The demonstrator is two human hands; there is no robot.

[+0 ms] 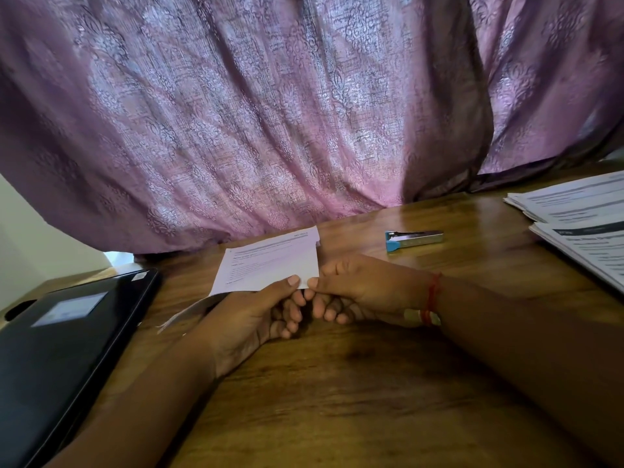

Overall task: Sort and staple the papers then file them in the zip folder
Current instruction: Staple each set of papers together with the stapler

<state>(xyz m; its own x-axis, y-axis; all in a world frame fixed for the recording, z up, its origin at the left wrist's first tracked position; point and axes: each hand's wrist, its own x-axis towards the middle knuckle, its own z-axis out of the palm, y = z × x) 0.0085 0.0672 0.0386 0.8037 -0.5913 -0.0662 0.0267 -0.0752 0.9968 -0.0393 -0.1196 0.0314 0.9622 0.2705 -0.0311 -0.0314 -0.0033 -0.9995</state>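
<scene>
Papers [270,265], a thin printed set, are held up just above the wooden table [337,400] near its far edge, where a mauve patterned curtain [270,113] hangs down onto the wood. Both hands meet at the sheets' near right corner. The left hand [256,315] pinches that corner with its thumb on top and the other fingers curled beneath. The right hand [358,292] pinches the same corner from the other side, thumb tip on the paper, fingers folded under; a red thread band [432,295] circles its wrist. A lower sheet sags from the set toward the left. The stapler [413,239], silver with a blue end, lies flat beyond the right hand, apart from it. More printed stacks [580,224] sit at the table's right edge. The black zip folder [67,349] lies closed along the left edge.
</scene>
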